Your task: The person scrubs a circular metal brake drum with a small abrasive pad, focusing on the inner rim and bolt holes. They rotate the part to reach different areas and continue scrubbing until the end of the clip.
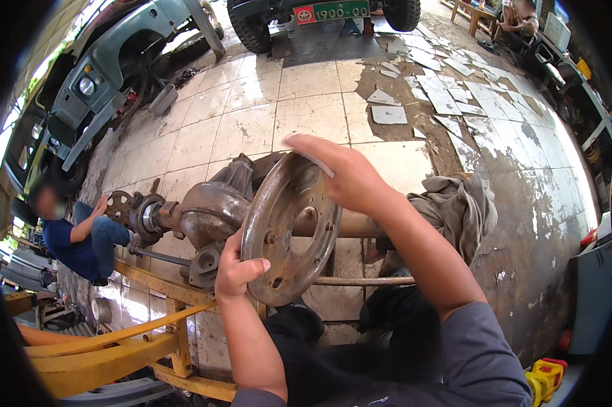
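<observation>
A rusty round brake drum (279,254), with a large centre hole and bolts around it, is held up tilted in front of me. My left hand (237,270) grips its lower left edge, thumb over the rim. High on its right rim, my right hand (346,175) is closed around the edge. Behind the drum lies a vehicle axle with a bulging differential housing (214,207) and a tube (359,226) running right. A grey-brown rag (455,211) is draped at the axle's right end. The left end carries a hub (146,214).
Another person (82,230) squats at the axle's left end, a hand near its round metal part. A yellow metal frame (109,353) stands low left. Vehicles (89,95) are parked far left and ahead. Broken tiles (438,95) lie far right. A metal rod (363,281) crosses near my legs.
</observation>
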Demonstrator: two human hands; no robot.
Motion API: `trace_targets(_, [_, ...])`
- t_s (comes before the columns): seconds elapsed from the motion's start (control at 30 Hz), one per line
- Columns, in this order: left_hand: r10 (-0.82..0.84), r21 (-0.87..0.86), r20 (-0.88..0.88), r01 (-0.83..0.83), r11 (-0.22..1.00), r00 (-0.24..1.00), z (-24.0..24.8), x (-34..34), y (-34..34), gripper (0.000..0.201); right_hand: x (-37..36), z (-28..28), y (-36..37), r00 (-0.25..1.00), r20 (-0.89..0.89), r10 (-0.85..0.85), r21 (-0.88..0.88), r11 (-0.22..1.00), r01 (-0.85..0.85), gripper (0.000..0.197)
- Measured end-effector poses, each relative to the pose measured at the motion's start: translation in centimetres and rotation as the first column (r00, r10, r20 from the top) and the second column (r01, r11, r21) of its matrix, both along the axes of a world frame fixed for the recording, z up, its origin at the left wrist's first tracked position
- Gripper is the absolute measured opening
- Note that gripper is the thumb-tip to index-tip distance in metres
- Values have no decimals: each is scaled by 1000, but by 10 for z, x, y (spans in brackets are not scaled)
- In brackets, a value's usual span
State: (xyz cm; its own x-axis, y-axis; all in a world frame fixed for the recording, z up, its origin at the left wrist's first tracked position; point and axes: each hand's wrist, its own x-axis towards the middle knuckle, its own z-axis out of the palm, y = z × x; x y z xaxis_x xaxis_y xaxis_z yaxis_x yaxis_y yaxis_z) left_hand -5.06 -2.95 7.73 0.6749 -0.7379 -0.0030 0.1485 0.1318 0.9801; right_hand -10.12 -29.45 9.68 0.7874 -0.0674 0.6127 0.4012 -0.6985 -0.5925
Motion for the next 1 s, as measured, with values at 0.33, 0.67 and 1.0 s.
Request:
trace_targets(0.33, [-20,28,-9,21,999,1000,4,-1,0,84,3,10,-5,998,-56,10,35,999,-8,77])
trace_targets(0.67, [-70,5,54,70,998,996,1,1,0,89,5,2,-14,987,-155,-36,34,999,42,71])
trace_targets(1.0, [-81,-2,47,81,997,996,-1,6,-1,89,4,-9,-29,962,-251,-110,34,992,122,79])
